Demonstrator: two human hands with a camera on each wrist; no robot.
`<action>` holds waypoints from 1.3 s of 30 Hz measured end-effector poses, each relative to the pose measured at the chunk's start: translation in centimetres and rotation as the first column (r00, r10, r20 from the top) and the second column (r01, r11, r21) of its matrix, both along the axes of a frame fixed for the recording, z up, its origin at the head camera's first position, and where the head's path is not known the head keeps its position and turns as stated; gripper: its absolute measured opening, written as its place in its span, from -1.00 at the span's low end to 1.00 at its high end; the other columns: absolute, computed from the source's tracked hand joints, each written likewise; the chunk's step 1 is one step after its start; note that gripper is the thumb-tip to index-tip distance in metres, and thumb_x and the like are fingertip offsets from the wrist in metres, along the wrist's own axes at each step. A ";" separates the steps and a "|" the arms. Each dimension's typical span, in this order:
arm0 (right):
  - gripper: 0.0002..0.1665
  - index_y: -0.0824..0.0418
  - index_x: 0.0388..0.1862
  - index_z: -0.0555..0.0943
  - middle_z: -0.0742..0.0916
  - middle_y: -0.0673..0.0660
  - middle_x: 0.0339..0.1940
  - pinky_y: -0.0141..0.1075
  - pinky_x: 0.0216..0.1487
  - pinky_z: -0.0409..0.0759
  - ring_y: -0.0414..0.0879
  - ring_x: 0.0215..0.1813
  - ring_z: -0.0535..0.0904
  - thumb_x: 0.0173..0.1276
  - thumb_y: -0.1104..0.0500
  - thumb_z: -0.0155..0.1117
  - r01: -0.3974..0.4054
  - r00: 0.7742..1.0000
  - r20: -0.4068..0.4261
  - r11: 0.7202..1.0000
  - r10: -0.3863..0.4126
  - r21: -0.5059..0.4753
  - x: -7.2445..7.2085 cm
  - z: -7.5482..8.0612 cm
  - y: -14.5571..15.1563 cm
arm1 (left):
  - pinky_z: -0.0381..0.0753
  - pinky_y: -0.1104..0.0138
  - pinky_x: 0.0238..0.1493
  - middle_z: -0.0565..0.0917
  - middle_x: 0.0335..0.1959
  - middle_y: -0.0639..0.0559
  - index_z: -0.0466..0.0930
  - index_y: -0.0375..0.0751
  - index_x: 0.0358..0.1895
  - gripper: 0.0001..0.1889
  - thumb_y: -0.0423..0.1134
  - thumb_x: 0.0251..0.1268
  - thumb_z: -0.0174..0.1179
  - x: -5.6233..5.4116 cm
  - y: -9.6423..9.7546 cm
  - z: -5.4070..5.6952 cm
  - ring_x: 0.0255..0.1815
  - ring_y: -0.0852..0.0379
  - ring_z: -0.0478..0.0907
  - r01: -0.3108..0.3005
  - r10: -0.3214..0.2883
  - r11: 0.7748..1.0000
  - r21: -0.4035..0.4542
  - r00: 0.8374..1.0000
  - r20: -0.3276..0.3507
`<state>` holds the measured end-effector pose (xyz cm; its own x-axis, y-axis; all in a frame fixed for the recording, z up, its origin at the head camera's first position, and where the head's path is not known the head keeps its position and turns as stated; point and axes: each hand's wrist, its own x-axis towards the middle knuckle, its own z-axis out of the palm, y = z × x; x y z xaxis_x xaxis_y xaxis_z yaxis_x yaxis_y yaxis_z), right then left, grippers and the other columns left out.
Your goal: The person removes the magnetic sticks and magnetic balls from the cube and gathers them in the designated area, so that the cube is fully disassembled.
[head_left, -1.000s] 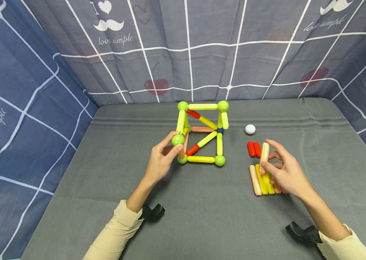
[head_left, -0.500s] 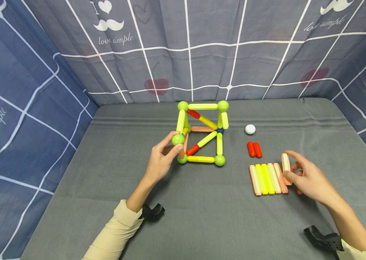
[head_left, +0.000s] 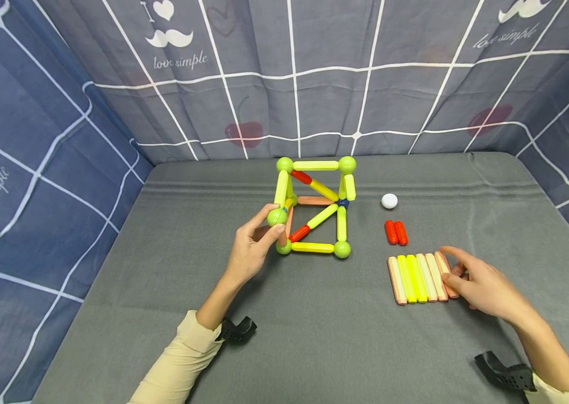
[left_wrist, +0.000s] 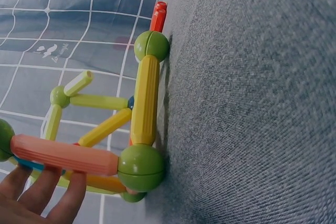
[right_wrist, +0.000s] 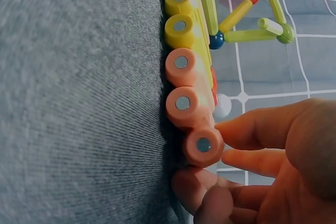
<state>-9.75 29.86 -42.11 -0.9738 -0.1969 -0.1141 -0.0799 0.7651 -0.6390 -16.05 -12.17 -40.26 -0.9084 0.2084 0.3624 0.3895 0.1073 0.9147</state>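
Observation:
A cube-like frame of magnetic rods and balls (head_left: 315, 247) stands at mid-table. My left hand (head_left: 246, 252) pinches the green ball (head_left: 277, 216) at its upper front-left corner. In the left wrist view, my left fingers (left_wrist: 46, 182) lie against the salmon rod (left_wrist: 65, 154) that joins two green balls. My right hand (head_left: 489, 289) pinches a salmon magnetic rod (right_wrist: 203, 145) between thumb and fingers at the right end of a row of rods (head_left: 417, 279). In the right wrist view that rod's end sits slightly above the level of its neighbours.
Two short red rods (head_left: 396, 233) lie behind the row, and a white ball (head_left: 389, 201) sits farther back. Grey cloth (head_left: 325, 336) covers the table. A patterned curtain (head_left: 325, 106) hangs along the back and sides.
My right hand has moved right past the red rods and lowered the salmon rod to the right end of the row. My left hand and the frame have stayed in place.

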 end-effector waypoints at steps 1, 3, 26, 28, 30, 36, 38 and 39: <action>-0.42 0.38 0.37 0.29 0.55 0.08 -0.45 -0.26 -0.67 0.47 -0.19 -0.68 0.42 0.43 0.26 0.17 0.000 1.000 0.005 1.000 0.000 0.005 0.0 0.0 0.0 | 0.58 0.36 -0.14 0.59 0.00 -0.38 0.41 -0.47 0.29 -0.58 -0.55 0.40 0.11 0.0 0.0 0.0 0.00 -0.35 0.60 -0.001 0.001 1.000 -0.001 1.000 -0.002; -0.43 0.37 0.36 0.30 0.56 0.07 -0.45 -0.26 -0.67 0.47 -0.18 -0.69 0.42 0.45 0.23 0.17 0.002 1.000 0.016 1.000 -0.003 0.015 -0.1 0.1 0.0 | 0.58 0.32 -0.19 0.61 -0.01 -0.35 0.42 -0.44 0.29 -0.58 -0.54 0.40 0.12 0.0 -0.1 -0.1 -0.01 -0.34 0.60 -0.002 0.002 1.000 0.002 1.000 -0.007; -0.51 0.29 0.29 0.48 0.65 0.34 0.02 -0.30 -0.42 0.55 -0.33 -0.20 0.56 0.45 0.15 0.25 0.029 0.978 -0.201 0.992 -0.053 -0.122 -3.5 3.5 -4.3 | 0.57 -0.12 -0.23 0.62 -0.03 -0.25 0.48 -0.27 0.28 -0.61 -0.43 0.43 0.15 -0.4 -0.4 -0.9 -0.07 -0.42 0.61 0.021 -0.020 0.999 0.025 0.999 -0.048; -0.52 0.26 0.31 0.47 0.63 0.33 0.06 -0.27 -0.48 0.57 -0.29 -0.27 0.58 0.46 0.16 0.24 0.020 0.982 -0.181 0.976 -0.060 -0.216 -4.5 4.3 -6.1 | 0.56 -0.15 -0.20 0.61 -0.01 -0.26 0.47 -0.27 0.29 -0.61 -0.42 0.44 0.15 -0.4 -0.4 -0.9 -0.04 -0.42 0.61 0.020 -0.019 1.000 0.022 0.999 -0.046; -0.51 0.25 0.31 0.46 0.62 0.31 0.08 -0.29 -0.51 0.59 -0.22 -0.28 0.61 0.46 0.17 0.24 0.024 0.983 -0.169 0.956 -0.076 -0.293 -5.7 5.0 -8.0 | 0.56 -0.16 -0.19 0.61 0.00 -0.27 0.47 -0.27 0.29 -0.61 -0.41 0.44 0.15 -0.4 -0.5 -0.8 -0.03 -0.42 0.60 0.016 -0.015 1.000 0.018 0.999 -0.046; -0.45 0.29 0.35 0.42 0.58 0.32 0.15 -0.26 -0.56 0.60 0.10 0.00 0.62 0.44 0.19 0.27 0.058 0.977 -0.163 0.908 -0.137 -0.416 -9.8 5.4 -12.7 | 0.63 0.15 -0.17 0.62 0.00 -0.27 0.48 -0.29 0.29 -0.60 -0.42 0.42 0.16 -0.4 -0.4 -0.9 -0.02 -0.39 0.61 0.002 -0.001 1.000 0.014 0.999 -0.042; -0.44 0.31 0.35 0.41 0.57 0.34 0.14 -0.19 -0.64 0.58 0.18 0.02 0.62 0.42 0.22 0.28 0.084 0.977 -0.140 0.888 -0.163 -0.452 -10.8 5.2 -13.7 | 0.63 0.23 -0.14 0.62 -0.02 -0.28 0.47 -0.31 0.29 -0.60 -0.44 0.42 0.16 -0.4 -0.3 -0.9 -0.01 -0.38 0.61 0.006 -0.005 1.000 0.019 0.999 -0.036; -0.44 0.33 0.34 0.41 0.57 0.35 0.13 -0.19 -0.65 0.58 0.20 0.01 0.62 0.41 0.23 0.28 0.095 0.975 -0.135 0.881 -0.176 -0.463 -11.2 5.1 -14.1 | 0.62 0.25 -0.13 0.62 -0.03 -0.28 0.47 -0.31 0.29 -0.60 -0.45 0.41 0.16 -0.4 -0.2 -0.9 -0.01 -0.37 0.61 0.007 -0.006 1.000 0.021 0.999 -0.033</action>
<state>-20.94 15.74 -36.97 -0.9911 -0.0524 0.1224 -0.1331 0.4081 -0.9032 -16.47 -12.42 -41.15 -0.8944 0.2066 0.3966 0.4204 0.0858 0.9033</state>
